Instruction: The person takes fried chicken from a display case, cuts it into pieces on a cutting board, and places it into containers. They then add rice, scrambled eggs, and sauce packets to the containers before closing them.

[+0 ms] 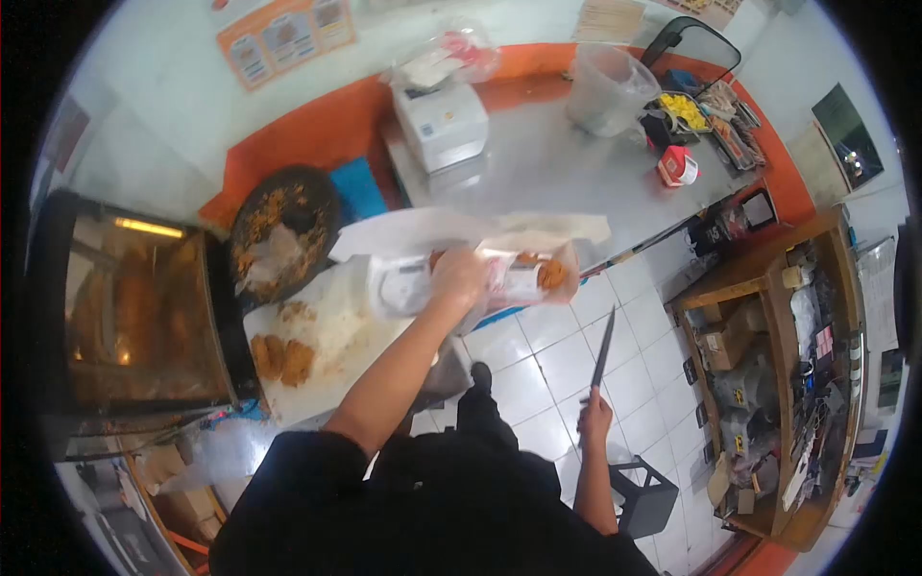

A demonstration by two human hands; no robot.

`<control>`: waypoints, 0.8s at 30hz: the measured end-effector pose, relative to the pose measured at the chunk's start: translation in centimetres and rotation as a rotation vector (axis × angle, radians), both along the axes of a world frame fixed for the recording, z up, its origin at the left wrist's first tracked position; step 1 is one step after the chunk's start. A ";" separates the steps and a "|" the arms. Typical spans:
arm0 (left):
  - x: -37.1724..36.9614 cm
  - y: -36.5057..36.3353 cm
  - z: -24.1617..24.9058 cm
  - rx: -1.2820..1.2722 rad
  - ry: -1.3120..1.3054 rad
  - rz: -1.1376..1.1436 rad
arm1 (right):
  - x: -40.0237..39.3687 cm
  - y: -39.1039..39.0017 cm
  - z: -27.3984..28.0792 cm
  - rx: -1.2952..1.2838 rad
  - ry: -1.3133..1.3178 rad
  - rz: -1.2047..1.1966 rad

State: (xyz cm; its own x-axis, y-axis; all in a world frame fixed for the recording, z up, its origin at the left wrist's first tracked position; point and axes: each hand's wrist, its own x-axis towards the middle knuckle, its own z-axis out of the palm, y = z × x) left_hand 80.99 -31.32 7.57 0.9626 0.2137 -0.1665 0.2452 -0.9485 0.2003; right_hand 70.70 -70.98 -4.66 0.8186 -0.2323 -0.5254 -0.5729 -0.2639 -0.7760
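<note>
My left hand (pixel 459 278) reaches down into an open paper food box (pixel 389 288). Its fingers are bent together, and a brown fried piece shows beside them, partly hidden by the hand. A second open box (pixel 572 274) stands just right of it, with crumbed fried pieces (pixel 550 275) inside. Away to the right, above the floor, my right hand (pixel 595 418) grips a long dark-bladed knife (pixel 605 350) by its handle, blade pointing away from me. More fried pieces (pixel 281 360) lie on the white cutting board (pixel 360 331) below my left forearm.
A round dark tray (pixel 322 216) with crumbs sits behind the board, next to a lit glass warmer (pixel 144 322). On the steel counter (pixel 528 144) stand a white printer (pixel 442 125) and a clear bucket (pixel 607 91). A wooden shelf (pixel 768 278) and black stool (pixel 648 499) are at right.
</note>
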 end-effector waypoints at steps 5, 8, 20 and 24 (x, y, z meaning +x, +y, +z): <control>19.7 -2.2 -2.1 -0.090 0.166 0.090 | -0.2 -8.8 -1.0 -0.115 0.024 -0.073; 27.8 -2.1 -11.4 -0.160 0.004 0.195 | -1.1 -10.4 -0.9 -0.117 0.099 -0.200; -2.1 5.5 -5.7 -0.302 -0.857 -0.019 | 6.2 -1.3 0.0 -0.287 -0.147 0.070; -15.8 16.0 -10.7 0.218 -0.753 0.263 | 8.6 4.4 2.3 -0.222 -0.391 0.220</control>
